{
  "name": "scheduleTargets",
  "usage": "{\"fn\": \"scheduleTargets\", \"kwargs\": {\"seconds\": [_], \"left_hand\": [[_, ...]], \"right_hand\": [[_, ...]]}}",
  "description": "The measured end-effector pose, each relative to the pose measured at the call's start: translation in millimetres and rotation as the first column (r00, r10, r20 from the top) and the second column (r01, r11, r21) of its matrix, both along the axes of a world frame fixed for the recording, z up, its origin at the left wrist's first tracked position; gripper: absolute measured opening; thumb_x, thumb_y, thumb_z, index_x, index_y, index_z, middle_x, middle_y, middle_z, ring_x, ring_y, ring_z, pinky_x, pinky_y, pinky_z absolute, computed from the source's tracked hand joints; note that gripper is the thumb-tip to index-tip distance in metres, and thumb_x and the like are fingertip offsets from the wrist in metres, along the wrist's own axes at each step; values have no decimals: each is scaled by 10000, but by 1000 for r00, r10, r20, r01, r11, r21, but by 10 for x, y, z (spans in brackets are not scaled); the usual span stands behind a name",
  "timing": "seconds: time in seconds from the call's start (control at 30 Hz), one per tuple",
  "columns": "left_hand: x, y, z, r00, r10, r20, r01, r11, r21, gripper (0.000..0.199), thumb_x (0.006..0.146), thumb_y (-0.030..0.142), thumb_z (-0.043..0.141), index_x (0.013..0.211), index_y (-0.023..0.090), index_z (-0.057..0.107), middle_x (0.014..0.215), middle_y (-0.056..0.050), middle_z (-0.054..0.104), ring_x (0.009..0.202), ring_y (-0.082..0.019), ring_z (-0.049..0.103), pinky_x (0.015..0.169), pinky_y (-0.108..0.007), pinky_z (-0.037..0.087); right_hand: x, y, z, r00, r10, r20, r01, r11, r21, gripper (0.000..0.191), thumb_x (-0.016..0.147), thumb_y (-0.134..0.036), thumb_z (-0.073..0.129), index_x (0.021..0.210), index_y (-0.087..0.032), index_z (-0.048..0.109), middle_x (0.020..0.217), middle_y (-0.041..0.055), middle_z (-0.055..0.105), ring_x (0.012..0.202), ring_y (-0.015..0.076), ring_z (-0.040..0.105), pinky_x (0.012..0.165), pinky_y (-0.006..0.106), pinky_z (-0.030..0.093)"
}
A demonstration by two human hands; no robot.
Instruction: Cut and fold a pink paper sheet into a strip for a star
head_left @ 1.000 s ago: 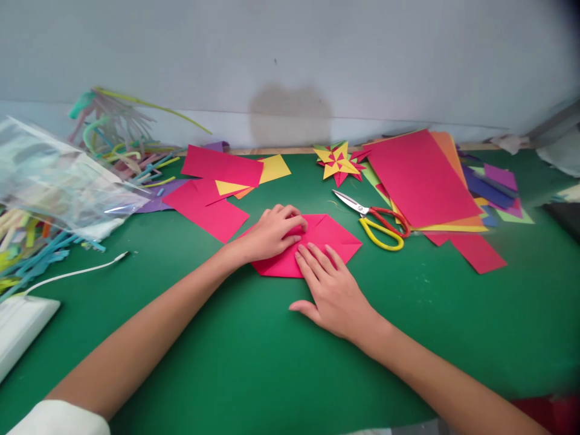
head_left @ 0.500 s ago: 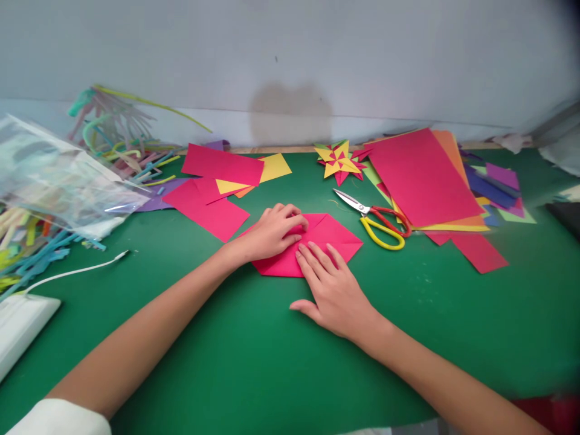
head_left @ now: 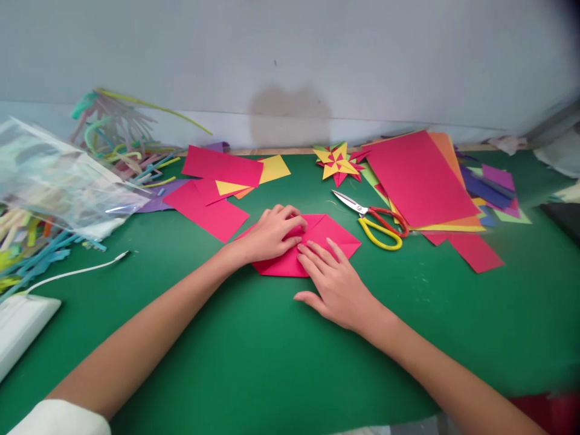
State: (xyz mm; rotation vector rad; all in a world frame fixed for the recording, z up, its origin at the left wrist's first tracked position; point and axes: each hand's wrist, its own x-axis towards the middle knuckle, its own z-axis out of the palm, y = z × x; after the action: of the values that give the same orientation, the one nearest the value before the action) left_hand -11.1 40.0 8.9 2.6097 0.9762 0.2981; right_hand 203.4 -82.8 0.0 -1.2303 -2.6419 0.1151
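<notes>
A folded sheet of red paper with pointed ends and visible creases lies on the green table. Over its left part, my left hand is closed, its fingers bent and its thumb and forefinger pressed against the paper; the palm hides that side. My right hand lies on the lower right part of the sheet with fingers stretched out, fingertips near the middle and thumb out to the left over the table. Just right of the sheet rest scissors with one red and one yellow handle loop.
Behind stands a folded red and yellow paper star. A stack of coloured sheets lies right, cut red and yellow pieces left. Farther left are a clear plastic bag, pipe cleaners and a white device with a cable.
My right hand has shifted slightly right and up on the red paper. My left hand stays about where it was. The view has moved slightly.
</notes>
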Motion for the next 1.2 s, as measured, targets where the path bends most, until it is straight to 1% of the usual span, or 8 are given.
{"fn": "scheduleTargets", "kwargs": {"seconds": [0.2,0.37,0.53,0.6,0.73,0.83,1.03,1.2], "left_hand": [[5,2,-1,1000,-1,-10,1,1000,7,244,1060,369,531,1240,243,639,1375,-111,585,1200,-313,541,996,-486,435],[6,-6,2,1000,-2,-18,3,1000,10,248,1066,364,519,1252,244,632,1386,-113,583,1208,-313,536,991,-480,437],[11,-16,15,1000,3,-27,-3,1000,14,230,1059,341,520,1233,245,635,1384,-112,585,1189,-310,537,977,-476,433],[11,-16,14,1000,2,-26,-1,1000,19,226,1058,340,516,1226,247,634,1383,-112,586,1182,-308,537,968,-471,432],[10,-15,9,1000,-6,-17,7,1000,19,222,1056,339,512,1220,250,633,1382,-110,584,1186,-308,534,961,-467,431],[10,-15,12,1000,-6,-9,6,1000,16,226,1051,342,517,1225,252,631,1380,-113,585,1190,-309,532,971,-470,428],[29,-32,24,1000,16,-19,-15,1000,14,231,1044,360,533,1218,248,634,1380,-115,591,1191,-312,531,968,-469,424],[42,-63,3,999,34,-22,-33,998,50,247,1041,398,553,1217,244,634,1374,-117,594,1193,-315,531,970,-472,419]], "right_hand": [[24,17,3,1000,16,-9,-16,1000,17,682,1080,-582,457,1506,-62,572,1597,186,546,1529,393,425,1286,649,276],[63,27,6,1000,11,-21,-10,999,31,638,1066,-567,507,1502,-109,596,1586,181,559,1538,404,409,1282,653,289],[96,51,6,996,82,-33,-80,995,63,660,1063,-543,535,1498,-50,580,1515,192,623,1517,376,441,1292,602,310],[113,66,17,994,98,-38,-95,994,59,651,1063,-535,540,1493,-48,582,1506,187,633,1521,368,439,1294,591,314],[170,104,56,991,125,-47,-123,992,25,583,1070,-521,531,1478,-112,609,1517,157,634,1519,348,453,1297,609,299],[216,125,73,987,148,-58,-147,989,10,567,1072,-513,533,1497,-142,592,1521,149,633,1502,335,480,1294,629,293],[242,135,73,989,138,-57,-139,990,-16,555,1087,-503,505,1497,-136,574,1528,136,629,1478,327,507,1313,615,250],[238,140,72,989,137,-63,-139,990,-15,543,1093,-495,494,1484,-128,580,1522,134,635,1472,328,511,1314,617,241]]}}
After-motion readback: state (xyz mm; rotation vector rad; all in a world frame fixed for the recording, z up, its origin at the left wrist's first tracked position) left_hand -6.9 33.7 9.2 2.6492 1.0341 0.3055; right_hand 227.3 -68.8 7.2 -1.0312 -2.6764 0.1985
